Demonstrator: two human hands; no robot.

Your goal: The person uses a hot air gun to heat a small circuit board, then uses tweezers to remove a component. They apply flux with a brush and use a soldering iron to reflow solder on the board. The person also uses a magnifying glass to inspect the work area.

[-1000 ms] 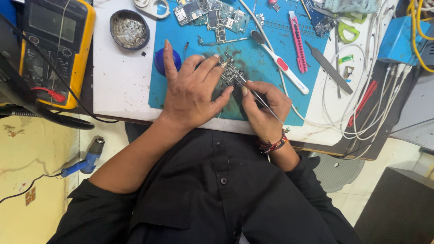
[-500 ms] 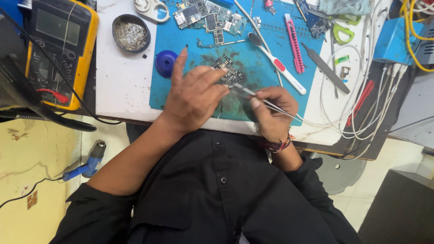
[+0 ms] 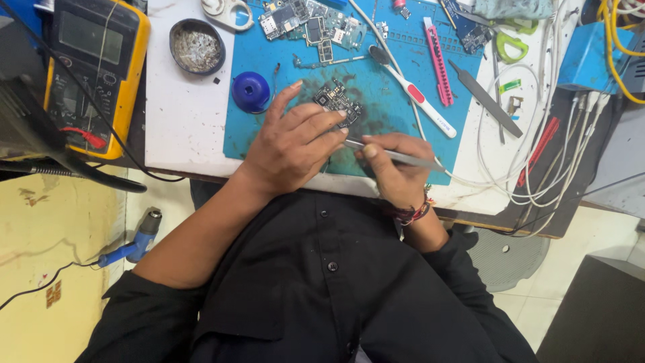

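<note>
While the left hand point(image 3: 292, 144) presses spread fingers on a small dark circuit board point(image 3: 336, 102) at upper centre, the right hand point(image 3: 393, 165) pinches slim metal tweezers point(image 3: 393, 156) just below it, over a blue work mat point(image 3: 376, 87).

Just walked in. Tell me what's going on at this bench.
A person in a black shirt is bent over a blue work mat. The left hand rests on the mat, its fingers against a small circuit board. The right hand grips slim metal tweezers, tips pointing toward the left hand's fingers. Around them lie a toothbrush, a pink cutter, a blue cap and a yellow multimeter.
</note>
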